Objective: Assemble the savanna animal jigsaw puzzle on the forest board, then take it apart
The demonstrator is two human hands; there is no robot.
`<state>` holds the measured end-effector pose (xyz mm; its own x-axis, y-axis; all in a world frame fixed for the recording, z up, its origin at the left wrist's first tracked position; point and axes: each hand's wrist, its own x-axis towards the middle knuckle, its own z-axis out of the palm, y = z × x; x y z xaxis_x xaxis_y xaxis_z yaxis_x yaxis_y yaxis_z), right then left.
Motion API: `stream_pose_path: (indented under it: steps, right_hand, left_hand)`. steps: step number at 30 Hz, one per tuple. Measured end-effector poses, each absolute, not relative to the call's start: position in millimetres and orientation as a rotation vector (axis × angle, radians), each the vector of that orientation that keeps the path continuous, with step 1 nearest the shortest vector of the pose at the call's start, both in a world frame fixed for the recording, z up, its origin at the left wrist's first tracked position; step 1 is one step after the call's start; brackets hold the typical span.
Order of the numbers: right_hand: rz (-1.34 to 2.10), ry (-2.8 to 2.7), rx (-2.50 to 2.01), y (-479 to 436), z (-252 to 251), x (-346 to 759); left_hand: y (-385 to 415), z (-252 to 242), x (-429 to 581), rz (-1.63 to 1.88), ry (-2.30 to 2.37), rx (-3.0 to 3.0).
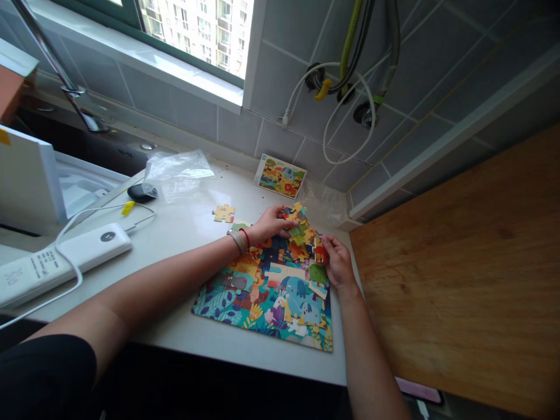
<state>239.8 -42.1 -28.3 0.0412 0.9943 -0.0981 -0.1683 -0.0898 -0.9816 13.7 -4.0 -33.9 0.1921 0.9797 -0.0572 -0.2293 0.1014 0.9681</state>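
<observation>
A colourful jungle-animal jigsaw puzzle (pixel 266 297) lies partly assembled on the white countertop (pixel 184 233). My left hand (pixel 272 223) reaches over its far edge, fingers closed on a loose piece in a pile of pieces (pixel 301 232). My right hand (pixel 336 261) sits at the puzzle's right edge, pinching a red and orange piece (pixel 319 252). One loose yellow piece (pixel 224 213) lies apart to the left. The puzzle's picture card (pixel 280 175) leans against the tiled wall behind.
A white power bank (pixel 52 262) with cable, a dark mouse-like object (pixel 142 192) and a clear plastic bag (pixel 177 169) lie on the left. A white box (pixel 26 181) stands at far left. A wooden board (pixel 464 262) fills the right side.
</observation>
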Motion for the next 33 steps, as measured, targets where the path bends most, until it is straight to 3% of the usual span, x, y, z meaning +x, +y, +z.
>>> stream_pose_path:
  steps: [22, 33]
  right_hand:
    - [1.391, -1.174, -1.252, -52.5, -23.9, 230.4]
    - [1.634, -1.169, -1.401, -46.1, -9.2, 259.4]
  left_hand:
    - [-11.3, -27.6, 14.4, 0.915, 0.648, 0.805]
    - [-2.4, -11.9, -4.5, 0.909, 0.898, 1.053]
